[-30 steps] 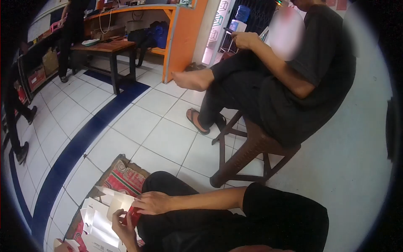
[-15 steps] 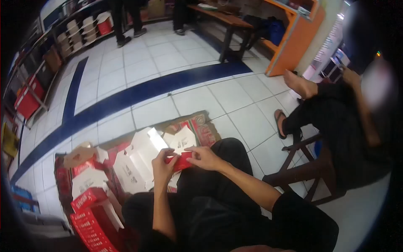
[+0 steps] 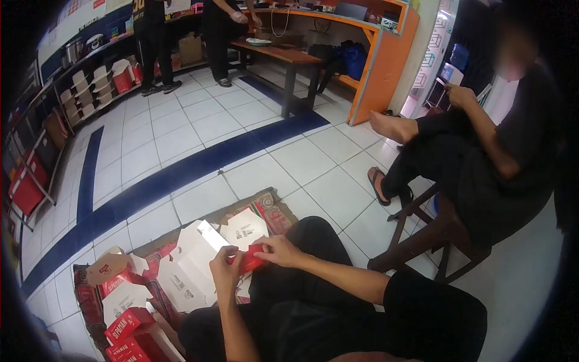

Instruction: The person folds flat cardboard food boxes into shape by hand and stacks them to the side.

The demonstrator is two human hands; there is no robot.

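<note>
The view has swung left, bringing red boxes (image 3: 125, 324) into sight.

White capitals on the glossy red cardboard box (image 3: 129, 326) at lower left read "SI PAMAN". Dark print on the open white cardboard box (image 3: 194, 265) at lower centre is too small to read.

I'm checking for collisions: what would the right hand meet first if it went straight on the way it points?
The red cardboard, already at the fingertips of the right hand; beyond it, probably the left hand, though depth there is hard to judge.
</note>
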